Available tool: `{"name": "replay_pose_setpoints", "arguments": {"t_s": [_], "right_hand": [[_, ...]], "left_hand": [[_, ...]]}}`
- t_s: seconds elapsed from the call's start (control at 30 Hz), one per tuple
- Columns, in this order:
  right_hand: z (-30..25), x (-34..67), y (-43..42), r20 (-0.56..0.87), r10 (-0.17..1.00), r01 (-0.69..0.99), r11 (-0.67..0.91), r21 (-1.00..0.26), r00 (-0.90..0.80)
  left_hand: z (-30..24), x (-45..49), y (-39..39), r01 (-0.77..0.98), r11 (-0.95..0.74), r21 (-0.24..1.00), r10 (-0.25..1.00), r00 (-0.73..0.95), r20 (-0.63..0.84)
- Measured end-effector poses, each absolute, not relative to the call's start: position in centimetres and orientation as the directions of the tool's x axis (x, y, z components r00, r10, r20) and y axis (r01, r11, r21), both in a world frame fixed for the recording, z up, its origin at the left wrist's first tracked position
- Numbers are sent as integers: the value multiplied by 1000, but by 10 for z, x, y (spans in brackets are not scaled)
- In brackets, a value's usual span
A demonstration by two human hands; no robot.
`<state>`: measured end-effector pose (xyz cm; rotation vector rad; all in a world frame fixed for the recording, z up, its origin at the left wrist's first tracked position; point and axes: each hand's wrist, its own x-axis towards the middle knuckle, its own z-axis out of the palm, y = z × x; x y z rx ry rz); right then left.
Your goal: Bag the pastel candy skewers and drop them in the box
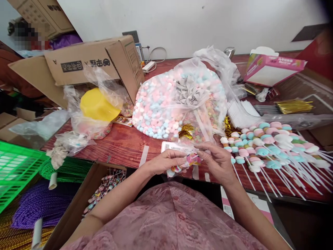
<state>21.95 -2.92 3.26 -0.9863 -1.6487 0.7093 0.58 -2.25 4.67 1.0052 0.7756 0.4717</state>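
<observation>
My left hand [169, 162] is closed around a small, colourful printed plastic packet [179, 169] at the table's front edge. The thumb and fingertips of my right hand [218, 163] pinch together at the packet's right end; the exact spot between them is partly hidden. Just behind the packet lies a white printed sheet or wrapper [169, 146] with a barcode. Past that rests a big clear bag of pastel marshmallows [156, 107], with gold twist ties [186, 131] on its near side. Marshmallow skewers [267, 149] on white sticks are heaped right of my right hand.
Left stand an open cardboard box [88, 62] and a yellow scoop-like bowl [97, 104] in plastic. Bundled gold ties [293, 107] and a pink-white carton [273, 67] lie right. Below left are a green basket [20, 170] and purple cords [44, 205]. Another person sits far left.
</observation>
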Motion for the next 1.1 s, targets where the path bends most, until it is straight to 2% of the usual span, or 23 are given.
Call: {"name": "replay_pose_setpoints", "arguments": {"t_s": [0.1, 0.2, 0.27, 0.37, 0.4, 0.47, 0.53, 0.6, 0.8, 0.93, 1.03, 1.1], "right_hand": [[33, 213, -24, 475, 871, 238, 491, -838, -124], [30, 204, -19, 495, 858, 202, 513, -834, -137], [27, 201, -19, 471, 881, 164, 471, -867, -44], [21, 198, -25, 381, 900, 28, 384, -923, 213], [20, 197, -29, 351, 905, -4, 362, -932, 242], [17, 191, -36, 319, 928, 7, 324, -946, 190], [18, 184, -42, 313, 943, 68, 307, -949, 113], [21, 178, -44, 358, 927, 112, 346, -931, 113], [29, 168, -40, 579, 811, 284, 539, -793, 80], [25, 157, -38, 694, 713, 362, 625, -692, 96], [22, 150, -35, 735, 667, 366, 659, -657, 120], [20, 149, -31, 706, 699, 331, 644, -690, 111]], "left_hand": [[38, 14, -28, -59, 503, 862, 735, 554, -391], [32, 24, -33, -115, 453, 884, 815, 454, -359], [30, 28, -33, -140, 407, 903, 860, 393, -327], [34, 30, -30, -190, 304, 933, 938, 232, -258], [36, 30, -29, -196, 250, 948, 960, 177, -216], [41, 30, -28, -183, 124, 975, 988, 116, -104], [44, 32, -29, -165, 11, 986, 994, 112, 8], [43, 34, -33, -171, -38, 984, 990, 128, 61], [21, 36, -46, -354, 149, 923, 978, 188, -86], [18, 34, -48, -370, 193, 909, 970, 209, -120], [23, 30, -44, -375, 196, 906, 961, 256, -102], [27, 26, -39, -366, 230, 902, 944, 310, -115]]}}
